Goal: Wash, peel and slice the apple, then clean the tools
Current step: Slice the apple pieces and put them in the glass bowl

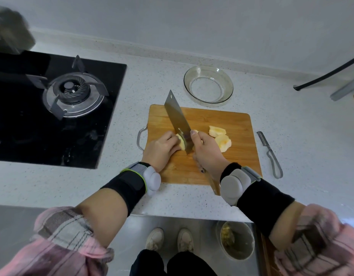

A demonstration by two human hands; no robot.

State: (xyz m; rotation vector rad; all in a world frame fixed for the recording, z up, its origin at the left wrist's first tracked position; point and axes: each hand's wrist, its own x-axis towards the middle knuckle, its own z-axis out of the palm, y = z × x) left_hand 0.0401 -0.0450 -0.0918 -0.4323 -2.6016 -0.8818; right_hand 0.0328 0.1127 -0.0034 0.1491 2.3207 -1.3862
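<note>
From the head camera, your right hand [207,150] is wrapped around the handle of the cleaver [177,118], forefinger laid along the blade's flank, probably to steady the cut. Just left of that blade, your left hand [162,148] curls over the peeled apple piece [181,143] and pins it to the cutting board [216,120], fingertips tucked back from the edge, which looks like a guard against a slip. Two cut apple wedges [220,137] lie just right of your right hand, set clear of the blade. The peeler [269,152] rests further right, off the board. Beyond the knife tip waits a glass bowl [208,84], likely for the slices.
</note>
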